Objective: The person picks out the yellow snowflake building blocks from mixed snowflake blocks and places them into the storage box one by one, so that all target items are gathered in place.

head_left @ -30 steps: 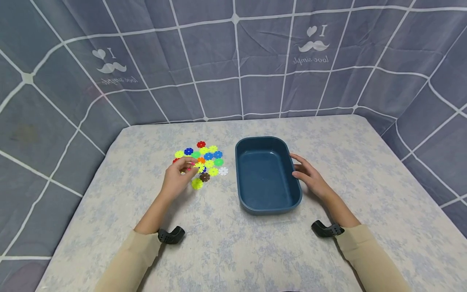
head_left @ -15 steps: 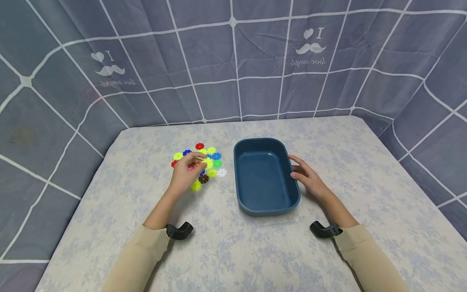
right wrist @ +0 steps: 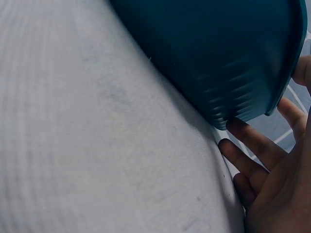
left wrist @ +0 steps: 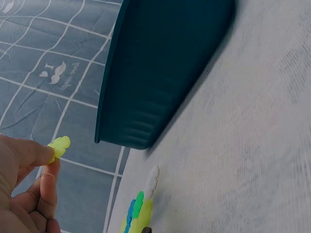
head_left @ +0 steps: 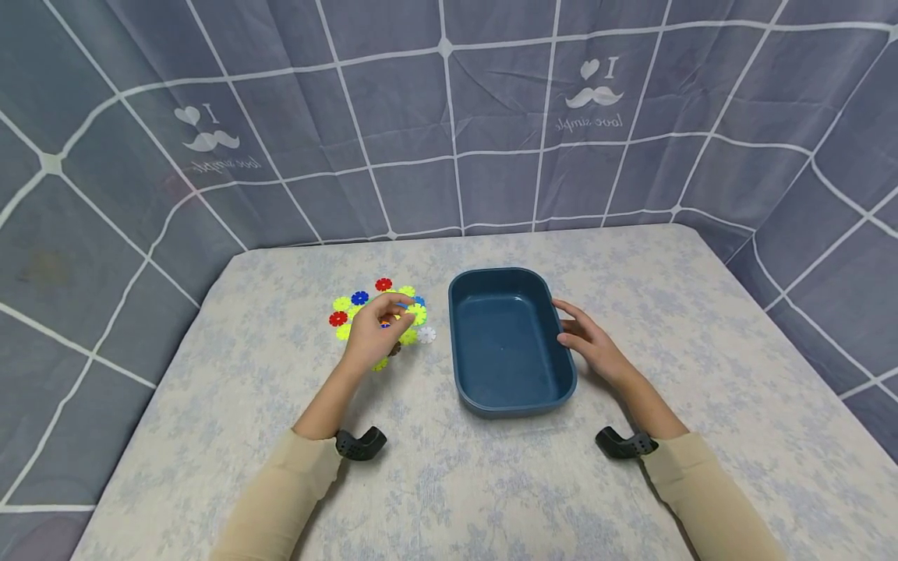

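Note:
My left hand (head_left: 373, 335) pinches a yellow flower-shaped plastic disc (left wrist: 59, 147) between thumb and fingertips, raised above the table. Below and around that hand lie several more notched discs, among them a red disc (head_left: 338, 319), a dark blue disc (head_left: 360, 298) and a white disc (head_left: 426, 335); the hand hides part of the pile. Right of the pile stands a dark teal plastic bin (head_left: 512, 354), with nothing visible inside. My right hand (head_left: 595, 343) rests loosely against its right side, fingertips touching the rim and outer wall, as the right wrist view also shows.
A pale patterned cloth covers the table (head_left: 449, 483). Behind and at both sides hangs a blue-grey curtain (head_left: 393, 117) with white grid lines. Each wrist wears a black band, such as the left wristband (head_left: 361, 444).
My left hand has moved rightward over the pile toward the bin, carrying the yellow disc. My right hand stays at the bin's side, and the bin keeps its place.

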{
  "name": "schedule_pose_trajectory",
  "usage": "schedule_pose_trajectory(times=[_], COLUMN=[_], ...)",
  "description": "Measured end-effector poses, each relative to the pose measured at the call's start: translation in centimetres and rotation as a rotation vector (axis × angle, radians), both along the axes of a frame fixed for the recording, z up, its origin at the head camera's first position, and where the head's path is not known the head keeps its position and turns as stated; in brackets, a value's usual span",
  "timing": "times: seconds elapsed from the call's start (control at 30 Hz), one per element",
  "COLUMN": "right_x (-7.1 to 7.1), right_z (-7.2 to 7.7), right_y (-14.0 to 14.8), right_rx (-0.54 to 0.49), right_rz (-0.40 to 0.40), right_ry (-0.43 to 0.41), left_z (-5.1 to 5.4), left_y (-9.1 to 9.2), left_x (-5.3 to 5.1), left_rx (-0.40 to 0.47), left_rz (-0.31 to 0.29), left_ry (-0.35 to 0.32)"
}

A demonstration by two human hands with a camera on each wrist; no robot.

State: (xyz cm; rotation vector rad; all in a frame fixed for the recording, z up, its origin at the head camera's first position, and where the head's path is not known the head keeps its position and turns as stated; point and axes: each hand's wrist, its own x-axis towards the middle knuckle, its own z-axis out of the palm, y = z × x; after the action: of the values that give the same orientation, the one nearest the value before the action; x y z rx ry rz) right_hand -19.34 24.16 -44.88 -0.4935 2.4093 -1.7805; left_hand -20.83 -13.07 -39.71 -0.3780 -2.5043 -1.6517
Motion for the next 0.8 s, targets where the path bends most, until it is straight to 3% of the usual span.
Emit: schedule_pose_trajectory(times=[0.27,0.57,0.8], right_x=[0.1,0.1,0.0], right_z=[-0.1,0.0,0.1], right_y=[0.1,0.1,-0.1], right_rx=[-0.006,0.005,0.01], right_rz=[0.002,-0.009,-0.008], right_ry=[0.007,0.002,0.0], left_z=[0.4,0.6,0.9], left_y=[1.3,2.2,3.4], left_x=[0.1,0.2,0.0], left_rx=[-0.02,0.036,0.012], left_rz=[-0.019,-0.046,-0.064], left_ry=[0.008,0.01,0.018])
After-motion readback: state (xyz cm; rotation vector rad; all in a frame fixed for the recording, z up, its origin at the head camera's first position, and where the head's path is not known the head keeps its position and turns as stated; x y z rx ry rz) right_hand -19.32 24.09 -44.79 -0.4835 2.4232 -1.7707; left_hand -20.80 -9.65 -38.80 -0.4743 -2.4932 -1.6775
